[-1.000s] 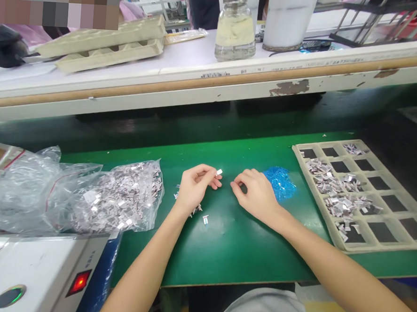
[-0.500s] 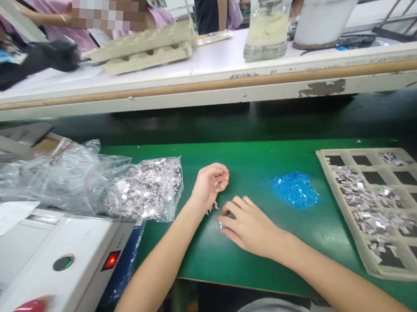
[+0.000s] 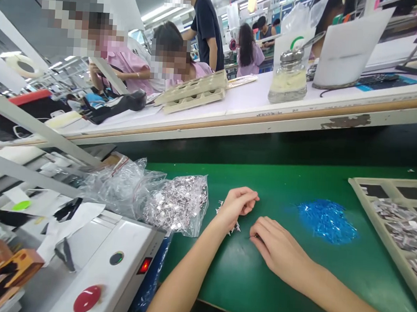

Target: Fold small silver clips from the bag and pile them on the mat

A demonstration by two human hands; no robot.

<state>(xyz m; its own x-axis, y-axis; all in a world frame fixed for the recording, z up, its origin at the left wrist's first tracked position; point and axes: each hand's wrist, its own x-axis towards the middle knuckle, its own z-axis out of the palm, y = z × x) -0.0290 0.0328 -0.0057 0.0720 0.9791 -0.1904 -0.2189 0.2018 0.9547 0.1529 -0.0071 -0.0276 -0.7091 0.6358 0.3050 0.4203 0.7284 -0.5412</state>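
Note:
My left hand is curled over the green tabletop, fingers bent inward; what lies inside them is hidden. Beneath and beside it are a few small silvery pieces. Just to the right, my right hand rests low over the table with thumb and fingers drawn together, and I cannot make out anything between them. The two hands are apart. A clear plastic bag of small silvery pieces lies left of my left hand. Beyond my right hand is a heap of thin blue film strips.
A compartment tray holding silvery pieces stands at the right. At the lower left is a white machine with a red button. A raised shelf crosses the back, bearing a glass jar and stacked trays. Other people sit and stand beyond.
The view has tilted up and swung left, so the scene sits lower and further right. My right fingers have drawn closer together; the bright speck at their tips no longer shows.

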